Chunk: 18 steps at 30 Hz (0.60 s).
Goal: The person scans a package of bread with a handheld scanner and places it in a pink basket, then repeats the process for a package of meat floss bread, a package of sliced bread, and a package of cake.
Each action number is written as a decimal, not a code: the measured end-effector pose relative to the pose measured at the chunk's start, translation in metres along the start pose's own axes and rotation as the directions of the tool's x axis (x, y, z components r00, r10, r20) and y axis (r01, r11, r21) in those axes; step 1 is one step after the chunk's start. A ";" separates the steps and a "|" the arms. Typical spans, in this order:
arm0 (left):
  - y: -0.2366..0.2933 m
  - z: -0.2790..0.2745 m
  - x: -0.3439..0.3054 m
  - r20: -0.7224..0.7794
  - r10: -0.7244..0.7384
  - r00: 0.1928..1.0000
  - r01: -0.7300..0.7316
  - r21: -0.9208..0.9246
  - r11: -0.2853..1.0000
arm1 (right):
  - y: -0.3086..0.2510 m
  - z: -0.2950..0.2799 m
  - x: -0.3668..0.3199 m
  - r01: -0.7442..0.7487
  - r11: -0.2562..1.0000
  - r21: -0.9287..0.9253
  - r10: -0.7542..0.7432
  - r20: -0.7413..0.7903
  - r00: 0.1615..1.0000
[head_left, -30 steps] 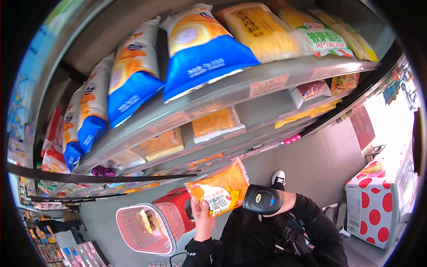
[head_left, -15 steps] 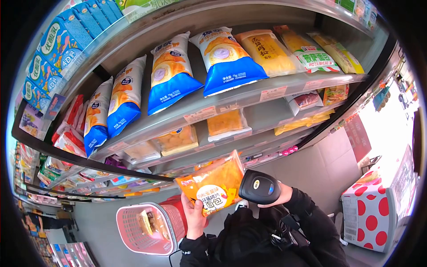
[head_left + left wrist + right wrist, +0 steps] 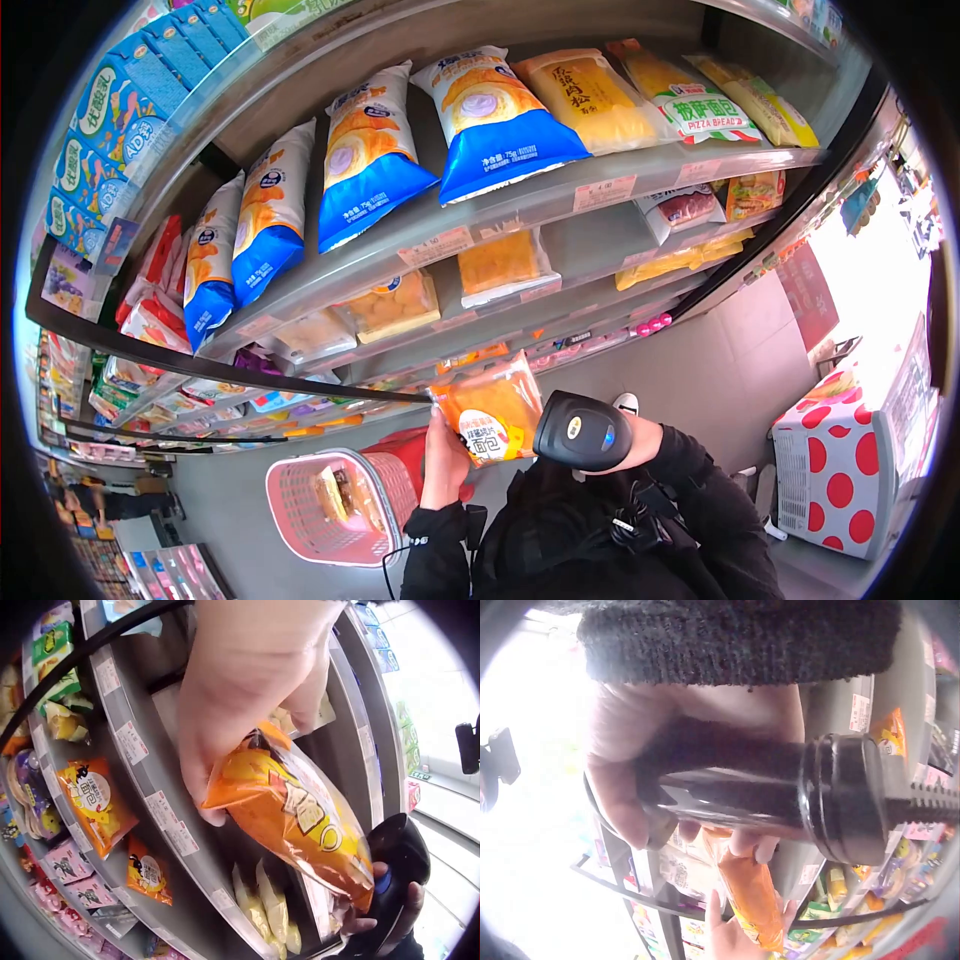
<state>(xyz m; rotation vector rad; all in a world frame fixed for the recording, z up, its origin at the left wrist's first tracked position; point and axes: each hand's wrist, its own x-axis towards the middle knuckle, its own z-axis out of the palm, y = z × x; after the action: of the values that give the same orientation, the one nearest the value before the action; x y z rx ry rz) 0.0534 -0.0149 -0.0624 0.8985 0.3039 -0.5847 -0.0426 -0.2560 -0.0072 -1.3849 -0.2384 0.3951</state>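
Observation:
My left hand [image 3: 444, 462] grips an orange plastic bag of bread [image 3: 490, 410] by its left edge. In the left wrist view, the fingers of that hand [image 3: 240, 697] pinch one end of the crinkled bread bag [image 3: 289, 810]. My right hand [image 3: 642, 445] is wrapped round the handle of a black barcode scanner [image 3: 583, 430]. The scanner head overlaps the bag's right edge in the head view. Seen from the right wrist, the scanner's thick handle [image 3: 735, 791] lies across the palm, with a coiled cord at its end and the orange bag beyond it.
A shelf [image 3: 360, 265] of packaged breads curves across the front, with blue-and-white bread bags [image 3: 500, 135] on it. Down on the left, a pink basket [image 3: 284, 490] holds a few packages on the floor. A red-dotted white box [image 3: 835, 470] stands at the right.
The bread bag has turned and sits slightly lower, closer to the shelf's edge in view. My left thumb has shifted from the bag's front to its edge. The scanner stays beside the bag.

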 end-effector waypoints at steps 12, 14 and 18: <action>-0.032 0.016 0.029 0.699 -0.330 0.635 0.661 -0.269 0.701 | -0.028 0.024 0.026 0.179 0.984 0.010 -0.175 0.282 0.943; -0.016 0.013 0.024 0.530 -0.366 0.765 0.509 -0.149 0.848 | -0.020 0.016 0.013 0.218 0.976 -0.024 -0.210 0.173 0.962; -0.025 0.010 0.048 0.878 -0.100 0.468 0.614 -0.242 0.751 | -0.025 0.004 -0.007 0.109 0.992 -0.068 -0.107 0.032 0.994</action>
<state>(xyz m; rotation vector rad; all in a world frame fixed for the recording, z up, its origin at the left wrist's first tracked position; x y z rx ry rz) 0.0771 -0.0514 -0.0954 -0.1056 -0.2316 -1.2189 -0.0476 -0.2584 0.0184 -1.4282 -0.3518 0.3190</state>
